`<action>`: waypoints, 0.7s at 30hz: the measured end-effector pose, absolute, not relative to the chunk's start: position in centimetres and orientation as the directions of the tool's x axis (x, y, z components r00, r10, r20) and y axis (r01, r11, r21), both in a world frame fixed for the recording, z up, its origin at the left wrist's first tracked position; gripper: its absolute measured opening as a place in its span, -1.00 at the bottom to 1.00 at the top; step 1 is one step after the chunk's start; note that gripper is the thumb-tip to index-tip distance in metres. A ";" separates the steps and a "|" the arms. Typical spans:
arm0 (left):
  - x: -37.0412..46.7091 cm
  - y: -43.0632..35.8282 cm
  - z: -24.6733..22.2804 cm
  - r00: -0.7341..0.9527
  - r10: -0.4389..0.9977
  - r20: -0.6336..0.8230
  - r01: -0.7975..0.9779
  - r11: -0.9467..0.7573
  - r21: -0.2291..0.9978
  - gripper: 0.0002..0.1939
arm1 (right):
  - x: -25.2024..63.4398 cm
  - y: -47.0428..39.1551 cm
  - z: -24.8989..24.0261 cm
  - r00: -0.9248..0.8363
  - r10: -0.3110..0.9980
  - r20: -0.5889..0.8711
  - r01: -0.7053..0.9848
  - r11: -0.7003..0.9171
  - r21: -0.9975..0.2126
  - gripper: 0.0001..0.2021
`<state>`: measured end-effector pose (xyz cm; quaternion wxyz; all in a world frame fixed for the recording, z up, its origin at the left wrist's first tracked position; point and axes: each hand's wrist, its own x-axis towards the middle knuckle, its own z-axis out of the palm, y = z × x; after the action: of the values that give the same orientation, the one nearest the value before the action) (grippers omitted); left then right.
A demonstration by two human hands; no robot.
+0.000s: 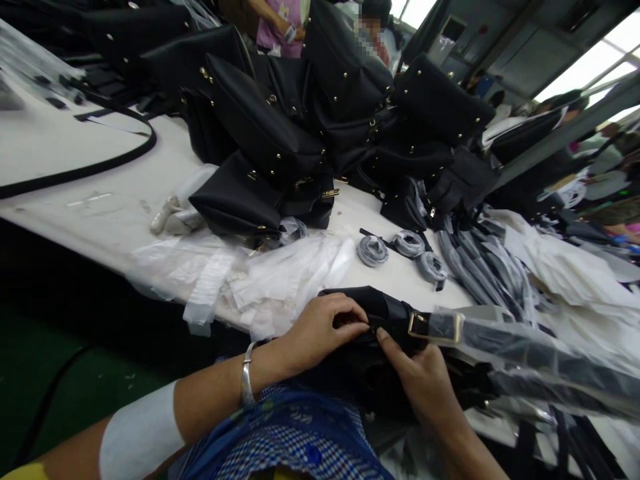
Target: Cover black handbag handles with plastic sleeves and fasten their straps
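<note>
A black bag (377, 303) lies at the table's front edge, against my body. My left hand (325, 328) pinches at its upper edge, thumb and forefinger meeting on the dark material. Close beside those fingertips, my right hand (423, 373) presses its thumb on the bag, its other fingers curled behind and partly hidden. A plastic-wrapped strap (525, 353) with a gold buckle (419, 325) runs from the bag to the right. What lies between my fingertips is too small to make out.
Black bags with gold studs (265, 120) are piled at the back. Wrapped strap rolls (373, 251) and crumpled clear plastic (295, 267) lie on the white table (170, 150). White sheets (560, 260) are at the right. People stand beyond the pile.
</note>
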<state>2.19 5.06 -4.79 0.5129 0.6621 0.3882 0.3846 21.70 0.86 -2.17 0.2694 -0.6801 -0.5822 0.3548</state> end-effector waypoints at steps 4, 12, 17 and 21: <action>2.0 5.2 -4.6 0.428 0.903 0.035 0.110 -0.090 0.990 -0.94 | 20.9 0.7 -1.5 0.042 0.974 -0.222 0.528 -0.210 -0.823 -0.63; 1.8 5.7 -3.4 0.466 0.869 0.169 0.359 -0.360 0.861 -0.96 | 22.6 0.7 -1.9 -0.041 0.999 -0.025 0.741 0.014 -0.671 -0.67; 1.9 5.3 -3.4 0.462 0.872 0.160 0.338 -0.340 0.878 -0.88 | 22.6 0.7 -1.2 -0.101 0.995 -0.020 0.721 0.060 -0.691 -0.73; 1.5 6.1 -3.7 0.482 0.858 0.178 0.268 -0.338 0.902 -0.57 | 21.2 0.9 0.0 -0.090 0.993 -0.070 0.672 0.009 -0.741 -0.77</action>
<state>1.46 6.06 -3.72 0.4332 0.7438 0.3785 0.3402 21.17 0.87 0.05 0.2502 -0.6263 -0.6647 0.3214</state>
